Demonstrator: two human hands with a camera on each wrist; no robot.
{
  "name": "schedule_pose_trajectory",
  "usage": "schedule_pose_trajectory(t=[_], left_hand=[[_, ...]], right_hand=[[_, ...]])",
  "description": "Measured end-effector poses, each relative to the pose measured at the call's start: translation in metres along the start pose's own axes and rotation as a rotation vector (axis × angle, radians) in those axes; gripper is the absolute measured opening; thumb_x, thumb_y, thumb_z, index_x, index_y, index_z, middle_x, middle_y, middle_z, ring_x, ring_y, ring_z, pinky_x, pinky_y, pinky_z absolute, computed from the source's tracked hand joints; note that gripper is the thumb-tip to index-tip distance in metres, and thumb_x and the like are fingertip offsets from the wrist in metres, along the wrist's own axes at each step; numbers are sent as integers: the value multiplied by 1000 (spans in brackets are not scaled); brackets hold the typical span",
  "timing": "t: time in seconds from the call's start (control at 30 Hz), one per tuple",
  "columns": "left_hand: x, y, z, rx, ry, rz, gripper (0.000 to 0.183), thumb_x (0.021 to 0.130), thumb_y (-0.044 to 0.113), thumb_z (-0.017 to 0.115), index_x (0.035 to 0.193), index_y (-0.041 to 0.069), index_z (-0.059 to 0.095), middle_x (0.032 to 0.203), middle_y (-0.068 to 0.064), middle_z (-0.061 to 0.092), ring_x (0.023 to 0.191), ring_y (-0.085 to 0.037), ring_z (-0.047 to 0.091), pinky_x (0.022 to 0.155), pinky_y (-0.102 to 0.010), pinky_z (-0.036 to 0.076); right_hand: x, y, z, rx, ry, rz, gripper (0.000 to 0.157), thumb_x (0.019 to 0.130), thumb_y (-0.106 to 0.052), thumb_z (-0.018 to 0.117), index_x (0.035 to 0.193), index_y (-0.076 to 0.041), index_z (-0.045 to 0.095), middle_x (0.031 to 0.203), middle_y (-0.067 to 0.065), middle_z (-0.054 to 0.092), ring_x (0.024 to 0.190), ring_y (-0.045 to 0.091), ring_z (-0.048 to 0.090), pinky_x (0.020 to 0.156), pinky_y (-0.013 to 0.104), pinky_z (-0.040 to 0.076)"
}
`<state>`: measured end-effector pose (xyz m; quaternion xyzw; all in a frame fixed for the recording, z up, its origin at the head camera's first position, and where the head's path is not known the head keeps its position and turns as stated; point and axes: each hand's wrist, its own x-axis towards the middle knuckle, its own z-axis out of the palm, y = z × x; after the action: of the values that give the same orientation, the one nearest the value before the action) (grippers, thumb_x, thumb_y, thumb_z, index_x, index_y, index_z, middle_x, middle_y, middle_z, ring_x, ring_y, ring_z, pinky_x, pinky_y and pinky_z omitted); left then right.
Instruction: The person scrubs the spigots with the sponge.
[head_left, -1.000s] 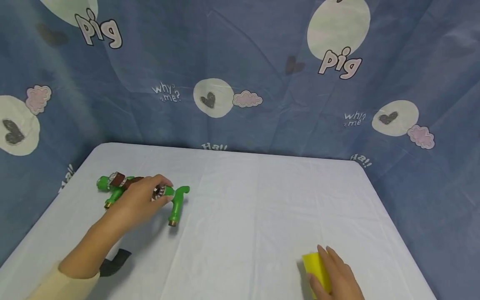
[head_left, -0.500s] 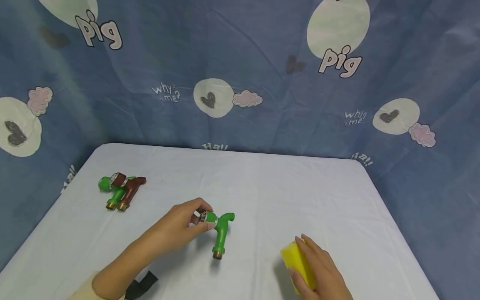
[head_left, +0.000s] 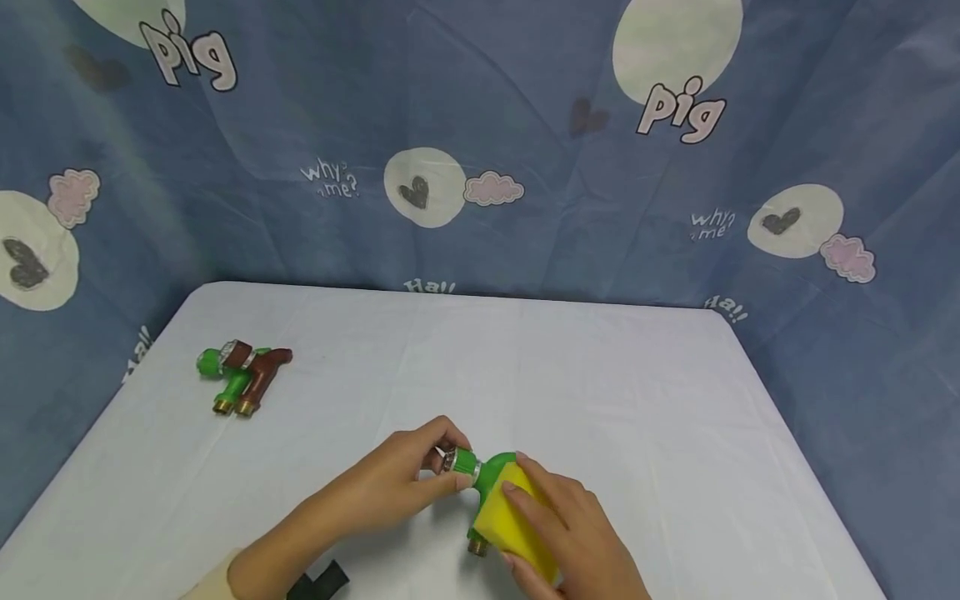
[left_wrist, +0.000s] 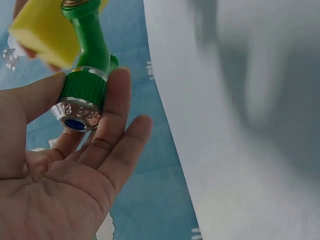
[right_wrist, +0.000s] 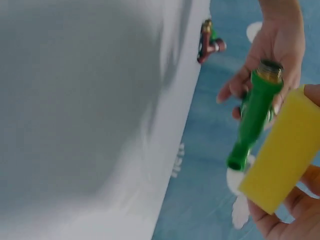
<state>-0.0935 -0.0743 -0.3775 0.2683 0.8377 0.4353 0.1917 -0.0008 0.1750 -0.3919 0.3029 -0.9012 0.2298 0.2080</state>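
My left hand (head_left: 408, 475) pinches a green faucet (left_wrist: 90, 42) by its ribbed knob end, between thumb and fingers. The knob has a silver band with a blue centre, and a brass threaded end (head_left: 477, 546) shows at the faucet's foot. In my right hand (head_left: 573, 529) is a yellow sponge (head_left: 513, 521), gripped between thumb and fingers. From the head view the sponge lies over the faucet's body and hides part of it; whether they touch I cannot tell. The right wrist view shows the sponge (right_wrist: 282, 152) close beside the green faucet (right_wrist: 256, 112).
On the white table (head_left: 637, 400), at the far left, a brown faucet (head_left: 262, 379) lies against another green faucet (head_left: 234, 387). A blue printed cloth (head_left: 525, 242) stands behind the table. A black strap (head_left: 318, 581) shows under the left forearm.
My left hand has carried the green faucet rightward and nearer from beside the other faucets. The right hand has brought the yellow sponge leftward up to it.
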Motion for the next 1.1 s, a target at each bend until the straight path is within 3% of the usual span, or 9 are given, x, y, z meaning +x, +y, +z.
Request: schedule_pose_trajectory(t=[0.17,0.23,0.37,0.5,0.67,0.8,0.93,1.1], left_hand=[[-1,4,1,-50,-44,25,33,91,48,61,121,35,56,103,18,63,88,-9,59,77,-30,50],[-2,5,0,-74,-59,21,34,92,48,60,123,36,56,105,17,63,92,-10,60,82,-33,49],[-4,8,-2,-111,-76,6,33,91,48,61,122,36,57,104,15,63,94,-11,61,85,-36,48],[-6,11,-4,-124,-77,-12,31,90,48,62,119,37,58,102,14,63,97,-10,61,88,-42,49],[-7,16,-7,-138,-69,-25,30,90,47,64,117,37,59,99,13,64,95,-9,61,84,-40,47],[-7,17,-7,-121,-51,-36,30,89,48,65,116,38,59,96,12,63,89,-10,60,76,-33,46],[-4,19,-6,-110,-38,-41,30,88,48,66,115,37,59,93,11,62,84,-12,58,69,-30,45],[-1,21,-4,-135,-33,-45,29,90,48,64,115,32,60,93,9,63,87,-12,59,71,-31,48]], right_hand=[[9,-3,6,39,130,-197,38,97,-36,54,128,-15,62,138,15,50,114,26,54,78,45,52],[11,-4,7,33,142,-220,36,98,-34,52,126,-15,64,136,16,51,113,27,54,77,46,52],[10,-2,4,9,102,-165,36,100,-35,48,129,-20,62,138,13,49,115,27,53,80,48,51],[7,5,-3,-24,16,-37,39,98,-38,53,135,-28,56,146,7,42,119,24,49,88,47,47],[3,24,-8,-58,12,54,42,98,-43,49,137,-27,54,148,6,39,119,23,48,92,43,41],[1,31,-11,-74,57,71,48,99,-45,44,137,-19,54,147,9,41,119,25,48,97,39,35],[4,24,-16,-59,63,82,50,97,-46,48,138,-18,53,148,6,40,121,23,47,103,31,30],[12,6,-14,2,87,-70,45,94,-40,56,132,-15,57,143,10,45,118,24,50,97,34,39]])
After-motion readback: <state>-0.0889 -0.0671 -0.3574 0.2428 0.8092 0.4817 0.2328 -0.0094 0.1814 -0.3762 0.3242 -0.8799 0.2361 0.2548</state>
